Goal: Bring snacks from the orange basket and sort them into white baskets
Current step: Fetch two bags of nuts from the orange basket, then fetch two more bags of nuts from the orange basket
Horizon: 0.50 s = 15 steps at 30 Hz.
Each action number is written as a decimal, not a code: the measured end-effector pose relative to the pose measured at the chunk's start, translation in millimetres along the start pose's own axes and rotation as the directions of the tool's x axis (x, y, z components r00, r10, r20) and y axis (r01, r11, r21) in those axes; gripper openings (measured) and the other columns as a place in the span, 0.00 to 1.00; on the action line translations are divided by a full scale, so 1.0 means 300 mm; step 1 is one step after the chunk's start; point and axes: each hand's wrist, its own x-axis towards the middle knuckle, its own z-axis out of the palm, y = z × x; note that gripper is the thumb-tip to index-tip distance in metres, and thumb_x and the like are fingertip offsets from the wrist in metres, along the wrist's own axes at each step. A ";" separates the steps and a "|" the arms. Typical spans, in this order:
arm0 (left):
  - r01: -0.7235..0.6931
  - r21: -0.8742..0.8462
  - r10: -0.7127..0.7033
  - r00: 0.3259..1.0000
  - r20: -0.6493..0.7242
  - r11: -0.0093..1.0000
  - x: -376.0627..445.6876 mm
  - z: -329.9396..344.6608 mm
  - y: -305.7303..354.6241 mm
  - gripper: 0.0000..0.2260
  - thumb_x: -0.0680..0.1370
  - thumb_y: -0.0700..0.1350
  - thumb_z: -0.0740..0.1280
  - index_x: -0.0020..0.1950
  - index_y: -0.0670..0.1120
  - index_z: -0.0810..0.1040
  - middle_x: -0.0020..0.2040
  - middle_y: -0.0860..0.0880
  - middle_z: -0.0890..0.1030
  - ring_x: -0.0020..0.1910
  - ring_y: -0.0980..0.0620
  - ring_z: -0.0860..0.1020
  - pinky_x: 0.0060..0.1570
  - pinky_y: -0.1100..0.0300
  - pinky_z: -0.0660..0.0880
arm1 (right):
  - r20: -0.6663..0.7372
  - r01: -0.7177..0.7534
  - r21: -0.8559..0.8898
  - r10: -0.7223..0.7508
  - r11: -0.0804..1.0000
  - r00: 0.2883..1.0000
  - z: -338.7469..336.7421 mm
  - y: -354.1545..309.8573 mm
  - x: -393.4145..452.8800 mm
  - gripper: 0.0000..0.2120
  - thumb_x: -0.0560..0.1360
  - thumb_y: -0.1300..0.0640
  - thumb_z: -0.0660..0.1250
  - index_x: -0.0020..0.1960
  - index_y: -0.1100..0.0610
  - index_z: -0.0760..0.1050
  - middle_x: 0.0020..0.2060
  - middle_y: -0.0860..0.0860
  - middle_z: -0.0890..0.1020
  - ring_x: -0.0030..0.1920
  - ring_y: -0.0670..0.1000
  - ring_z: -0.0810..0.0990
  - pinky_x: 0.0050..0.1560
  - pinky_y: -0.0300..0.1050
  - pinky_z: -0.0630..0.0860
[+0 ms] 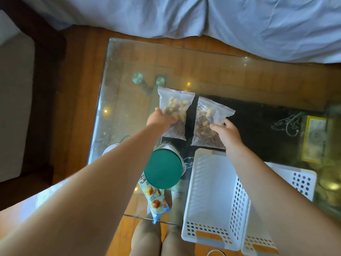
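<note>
Two clear zip bags of mixed nuts lie or hover over the glass table (212, 71). My left hand (159, 120) grips the left bag (176, 109) by its lower side. My right hand (226, 132) holds the right bag (209, 122) at its right edge. Just below the right bag stands a white perforated basket (212, 196), nothing visible inside it. A second white basket (300, 182) sits beside it on the right, mostly behind my right forearm. No orange basket is in view.
A canister with a green lid (163, 168) stands left of the white baskets, under my left forearm. A blue snack packet (155, 198) lies at the table's near edge. A bed with pale sheets (203, 19) lies beyond the table. My knees show under the glass.
</note>
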 end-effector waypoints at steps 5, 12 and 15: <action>-0.053 -0.203 0.051 0.999 -0.017 0.978 -0.162 -0.040 0.018 0.26 0.76 0.40 0.65 0.73 0.43 0.62 0.70 0.45 0.70 0.57 0.50 0.71 0.53 0.60 0.67 | 0.031 0.012 -0.046 -0.011 0.999 0.999 -0.012 -0.038 -0.123 0.24 0.75 0.56 0.66 0.70 0.56 0.66 0.64 0.53 0.73 0.61 0.53 0.73 0.58 0.48 0.71; 0.039 -0.678 0.058 0.991 0.120 0.734 -0.548 -0.115 -0.137 0.09 0.76 0.40 0.65 0.54 0.49 0.76 0.45 0.50 0.83 0.38 0.58 0.81 0.40 0.61 0.74 | 0.190 0.005 -0.035 0.001 0.999 0.982 0.004 -0.083 -0.440 0.14 0.75 0.60 0.65 0.60 0.55 0.74 0.47 0.49 0.79 0.46 0.49 0.78 0.46 0.41 0.74; 0.108 -0.740 -0.040 0.993 0.108 0.664 -0.694 -0.133 -0.291 0.08 0.76 0.39 0.64 0.51 0.51 0.76 0.38 0.54 0.82 0.32 0.59 0.79 0.34 0.64 0.72 | 0.260 -0.004 -0.134 0.040 0.991 0.965 0.037 -0.054 -0.580 0.11 0.75 0.63 0.63 0.56 0.55 0.74 0.39 0.49 0.79 0.38 0.46 0.78 0.37 0.38 0.71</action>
